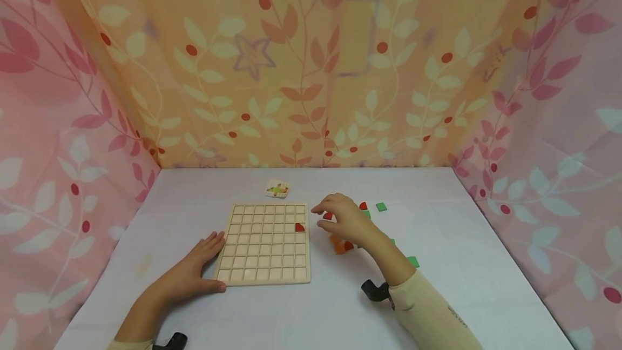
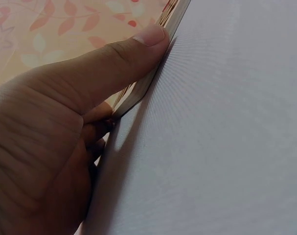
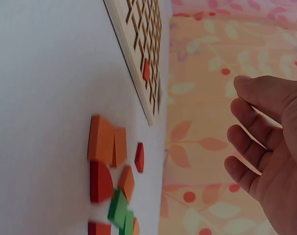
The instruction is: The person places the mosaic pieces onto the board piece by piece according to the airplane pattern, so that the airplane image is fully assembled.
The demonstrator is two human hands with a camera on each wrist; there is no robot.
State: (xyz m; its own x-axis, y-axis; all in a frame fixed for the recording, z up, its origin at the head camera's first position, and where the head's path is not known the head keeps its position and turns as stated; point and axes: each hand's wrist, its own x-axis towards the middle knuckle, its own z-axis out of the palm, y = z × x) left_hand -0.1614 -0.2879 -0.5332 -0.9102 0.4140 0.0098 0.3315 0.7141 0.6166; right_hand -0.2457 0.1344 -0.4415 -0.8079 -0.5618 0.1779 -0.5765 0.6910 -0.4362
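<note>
A wooden grid board (image 1: 264,244) lies flat on the table, with one red quarter-circle piece (image 1: 299,227) in a cell near its right side. My left hand (image 1: 194,266) rests at the board's left edge with its fingers extended, and the thumb (image 2: 133,51) touches the near edge. Above the table, to the right of the board, hovers my right hand (image 1: 345,220), fingers parted and nothing between them. Below it are loose red, orange and green pieces, including an orange piece (image 3: 102,139) and a red piece (image 3: 100,181). The hand partly hides them in the head view.
Beyond the board lies a small card (image 1: 278,188) with a coloured picture. Green pieces lie farther right, one green square (image 1: 381,207) at the back and another green piece (image 1: 413,261) near my right forearm. Patterned cloth (image 1: 311,69) encloses the table's back and sides.
</note>
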